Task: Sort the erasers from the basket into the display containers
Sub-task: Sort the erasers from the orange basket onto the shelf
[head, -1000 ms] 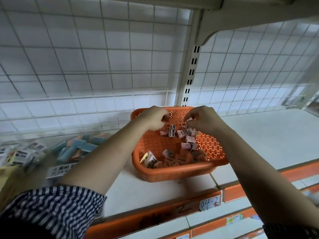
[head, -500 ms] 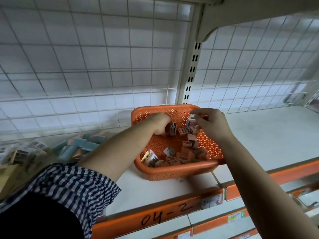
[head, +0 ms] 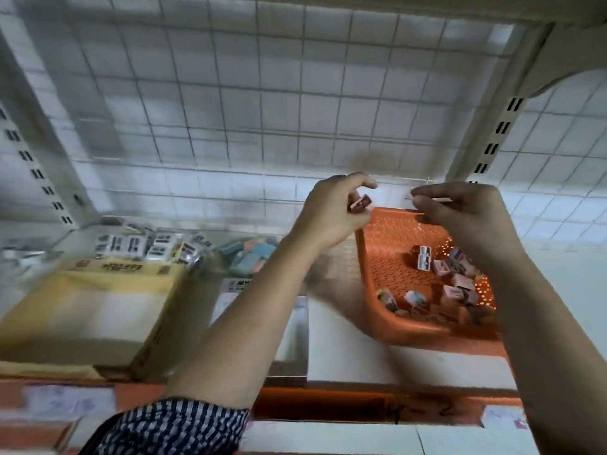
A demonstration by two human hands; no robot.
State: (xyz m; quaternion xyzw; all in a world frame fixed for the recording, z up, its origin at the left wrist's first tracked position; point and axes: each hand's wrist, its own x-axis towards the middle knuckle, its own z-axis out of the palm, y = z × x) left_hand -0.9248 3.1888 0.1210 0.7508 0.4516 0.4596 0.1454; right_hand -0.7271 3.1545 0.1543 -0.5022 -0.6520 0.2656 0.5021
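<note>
- While raised above the far left corner of the orange basket (head: 371, 257), pinched a small pink eraser (head: 360, 203) between the thumb and curled fingers of the left hand (head: 331, 211), with the forefinger hooked over it.
- Held the right hand (head: 460, 215) just beside the left, over the basket's far rim, thumb and forefinger tips pressed together and the other fingers curled; could not tell whether anything sat between them.
- Saw the loose erasers (head: 453, 284), mostly pink, heaped along the right side and near end of the basket.
- Found the basket standing on the white shelf (head: 354, 356), in front of the wire grid (head: 262, 110).
- Noted, left of the basket at the back of the shelf, a heap of blue and pink erasers (head: 253, 257), and further left a heap of black-and-white wrapped erasers (head: 147, 246); could not make out their container walls through the blur.
- Made out a yellow box (head: 92, 290) in front of the wrapped ones, and a striped sleeve (head: 177, 428) on the left arm.
</note>
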